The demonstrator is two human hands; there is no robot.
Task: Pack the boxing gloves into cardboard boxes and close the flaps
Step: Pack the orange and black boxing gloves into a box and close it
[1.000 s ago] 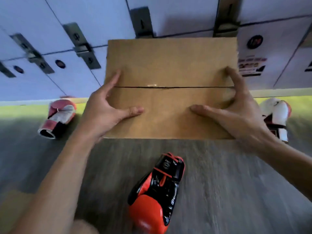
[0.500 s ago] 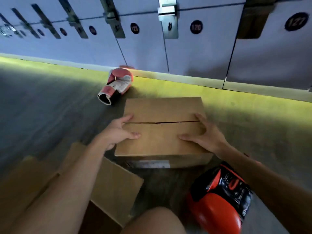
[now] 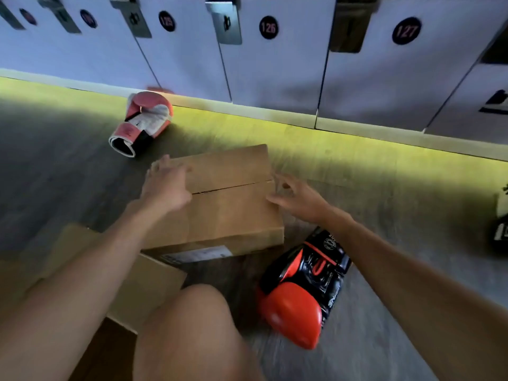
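1. Position. The closed brown cardboard box (image 3: 228, 213) sits on the grey floor (image 3: 384, 215) in front of my knee (image 3: 192, 325). Its two top flaps are down and meet along a thin dark seam. My left hand (image 3: 165, 188) lies flat on the far left part of the lid, fingers extended, gripping nothing. My right hand (image 3: 297, 199) is at the right end of the seam, fingers loosely bent and holding nothing. Motion blur prevents me from confirming whether the fingertips touch the cardboard.

2. Handling, box. I judge the cardboard to be stiff along its edges but yielding at the lid centre, where the flaps are unsupported. Take hold at the two short sides, low, palms against the walls. Do not press on the seam, because the flaps appear unsealed and may spring up.

3. Handling, gloves. The orange and black padded boxing glove (image 3: 297, 298) lies on the floor just beside the box's near right corner, below my right forearm. The pink and white boxing glove (image 3: 143, 122) lies well apart, near the base of the pale numbered lockers (image 3: 275, 72). Both should be light, soft and compressible, with a smooth skin that may slip. Grip each at the cuff or around the wrist strap.

4. Destination. A second brown cardboard box (image 3: 143, 284) stands open at my near left, touching the closed one.
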